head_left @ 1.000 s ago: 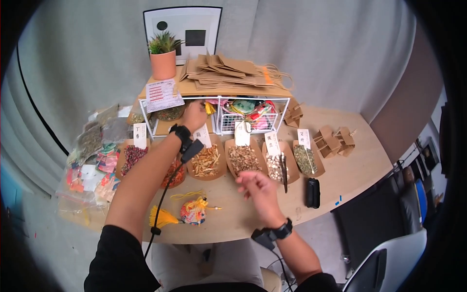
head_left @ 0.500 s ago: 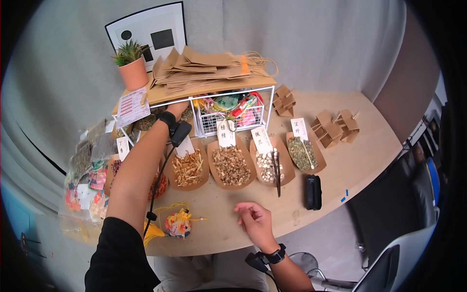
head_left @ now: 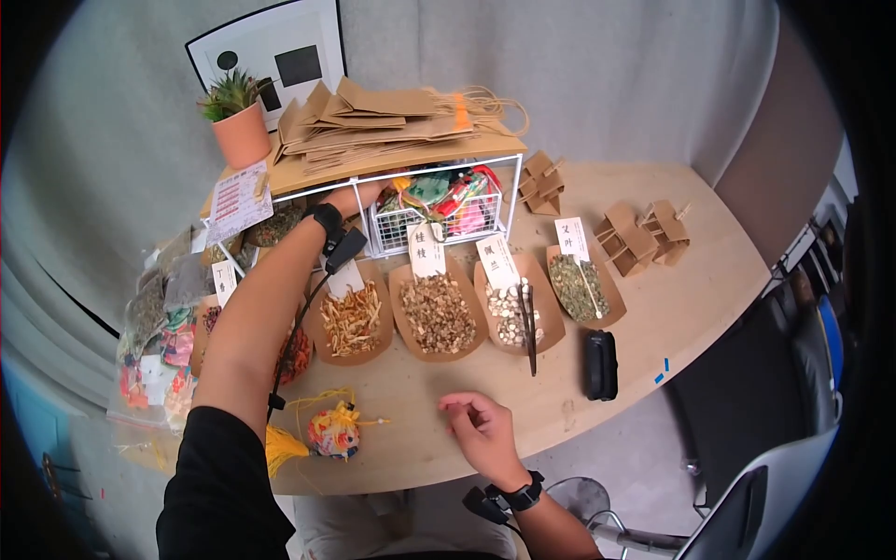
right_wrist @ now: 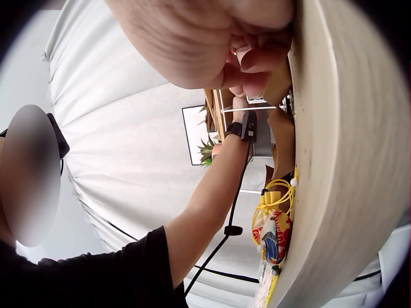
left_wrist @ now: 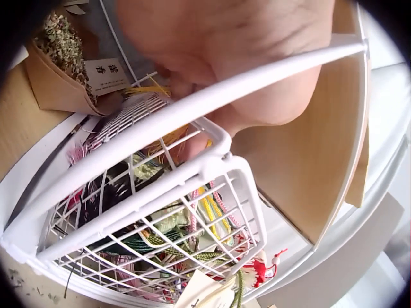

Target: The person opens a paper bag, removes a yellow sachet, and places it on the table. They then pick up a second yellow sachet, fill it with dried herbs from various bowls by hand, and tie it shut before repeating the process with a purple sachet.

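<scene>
My left hand (head_left: 359, 198) reaches under the wooden shelf, at the white wire basket (head_left: 439, 227). In the left wrist view its fingers go down behind the basket's rim, beside yellow tassel threads (left_wrist: 151, 90); I cannot tell whether they hold anything. Colourful cords and pouches (left_wrist: 164, 221) fill the basket. My right hand (head_left: 485, 439) hovers by the table's front edge, fingers loosely curled, holding nothing. Left of it lies a patterned drawstring pouch (head_left: 334, 433) with a yellow tassel (head_left: 285, 450).
Labelled paper trays of dried herbs (head_left: 435, 313) stand in a row before the shelf, dark tweezers (head_left: 530, 331) across one. Flat kraft bags (head_left: 373, 121) and a potted plant (head_left: 241, 135) top the shelf. A black case (head_left: 601, 365) and cardboard holders (head_left: 625, 241) are on the right.
My left hand has moved rightward under the shelf, from the left compartment to the basket. My right hand has drawn back from the herb trays toward the table's front edge. The head view has shifted.
</scene>
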